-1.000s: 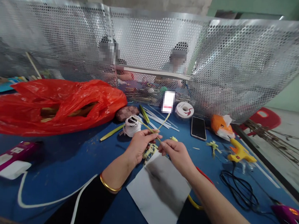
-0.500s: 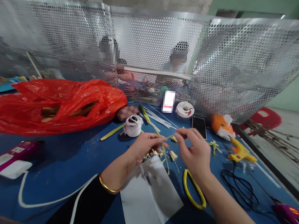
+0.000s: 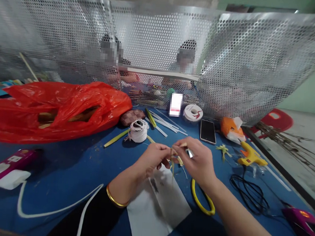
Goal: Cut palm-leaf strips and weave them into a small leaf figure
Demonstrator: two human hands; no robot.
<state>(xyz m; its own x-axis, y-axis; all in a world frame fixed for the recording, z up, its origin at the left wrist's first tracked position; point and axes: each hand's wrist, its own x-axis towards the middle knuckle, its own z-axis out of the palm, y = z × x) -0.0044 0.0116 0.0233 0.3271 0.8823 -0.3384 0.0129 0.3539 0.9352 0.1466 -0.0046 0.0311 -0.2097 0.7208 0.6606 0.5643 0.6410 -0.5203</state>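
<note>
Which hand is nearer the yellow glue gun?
Right. The right hand is just left of the yellow glue gun; the left hand sits farther away, beyond the right hand.

A pale yellow-green leaf strip point(image 3: 174, 155) sits above a white-grey sheet of paper point(image 3: 157, 207) on the blue table point(image 3: 63, 176). The crumpled plastic bag point(image 3: 54, 108) is bright red-orange, the pouch point(image 3: 132, 117) beside it brown-and-cream checked, and the thread spool point(image 3: 138, 130) white. The glue gun point(image 3: 249, 157) is yellow with a black cord point(image 3: 248, 196), the scissor handles point(image 3: 201, 202) are yellow, the phone point(image 3: 208, 131) is black, and the perforated screen point(image 3: 161, 54) is silvery.
</note>
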